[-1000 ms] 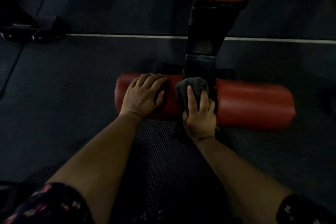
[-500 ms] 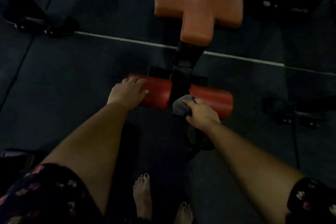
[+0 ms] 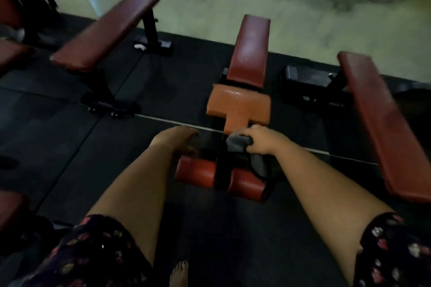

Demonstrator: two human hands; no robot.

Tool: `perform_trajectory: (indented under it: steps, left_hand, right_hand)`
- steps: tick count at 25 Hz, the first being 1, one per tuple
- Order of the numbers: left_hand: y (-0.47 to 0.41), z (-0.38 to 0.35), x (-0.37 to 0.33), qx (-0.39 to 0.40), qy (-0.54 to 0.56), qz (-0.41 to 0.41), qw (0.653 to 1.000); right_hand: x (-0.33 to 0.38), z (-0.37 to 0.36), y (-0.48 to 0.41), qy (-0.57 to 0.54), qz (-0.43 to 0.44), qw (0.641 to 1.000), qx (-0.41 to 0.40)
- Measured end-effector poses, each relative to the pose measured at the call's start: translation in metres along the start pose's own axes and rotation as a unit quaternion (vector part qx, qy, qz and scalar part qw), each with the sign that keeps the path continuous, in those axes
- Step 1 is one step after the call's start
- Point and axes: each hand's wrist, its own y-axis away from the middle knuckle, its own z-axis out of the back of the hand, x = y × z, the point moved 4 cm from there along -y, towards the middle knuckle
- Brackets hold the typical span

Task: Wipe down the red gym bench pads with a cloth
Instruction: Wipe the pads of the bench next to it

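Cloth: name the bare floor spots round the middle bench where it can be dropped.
Bare mat lies between the left bench and the orange seat pad. More lies on the near side of the roller pads, between the forearms. It is crowded between seat pad and roller pads, where the right hand grips the cloth.

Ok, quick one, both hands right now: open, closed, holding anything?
Left hand: open, fingers loosely curled, holding nothing.
Right hand: closed, gripping the grey cloth.
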Motion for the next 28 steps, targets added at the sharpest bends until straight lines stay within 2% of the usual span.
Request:
perform_trajectory:
  steps: [4,8,12,15,17,18,20,21,22,24,26,28]
  left_hand:
    - [0.052,0.068,-0.029,-0.064,-0.009,-0.002,0.998]
    - [0.093,0.078,-0.054,-0.077,0.008,-0.013,0.997]
    - [0.113,0.063,-0.079,-0.072,0.020,-0.019,0.997]
    - [0.122,0.062,-0.107,-0.106,0.073,-0.028,0.991]
    - [0.121,0.061,-0.122,-0.116,0.154,-0.010,0.981]
    - [0.121,0.061,-0.130,-0.117,0.230,0.004,0.966]
    - [0.127,0.060,-0.147,-0.105,0.433,0.029,0.895]
    - [0.132,0.060,-0.155,-0.099,0.501,0.038,0.859]
    - [0.134,0.058,-0.160,-0.096,0.533,0.037,0.840]
    - [0.138,0.055,-0.166,-0.101,0.536,0.020,0.838]
    - [0.136,0.050,-0.162,-0.115,0.536,-0.005,0.837]
    - [0.132,0.048,-0.153,-0.128,0.565,0.007,0.815]
  right_hand:
    - [0.017,0.067,0.063,-0.009,0.029,0.996,-0.081]
    - [0.031,0.084,0.125,-0.066,0.067,0.985,-0.143]
    - [0.033,0.073,0.160,-0.213,0.068,0.949,-0.222]
    - [0.030,0.067,0.167,-0.341,0.040,0.913,-0.220]
    - [0.031,0.069,0.171,-0.453,0.020,0.863,-0.222]
    - [0.032,0.070,0.172,-0.507,0.011,0.830,-0.231]
    - [0.034,0.068,0.177,-0.601,0.000,0.759,-0.249]
    - [0.036,0.064,0.178,-0.646,-0.002,0.723,-0.245]
    - [0.038,0.059,0.179,-0.694,-0.004,0.684,-0.225]
    - [0.041,0.045,0.176,-0.778,-0.019,0.606,-0.163]
    - [0.045,0.036,0.178,-0.816,-0.033,0.562,-0.128]
    - [0.048,0.033,0.175,-0.841,-0.028,0.530,-0.104]
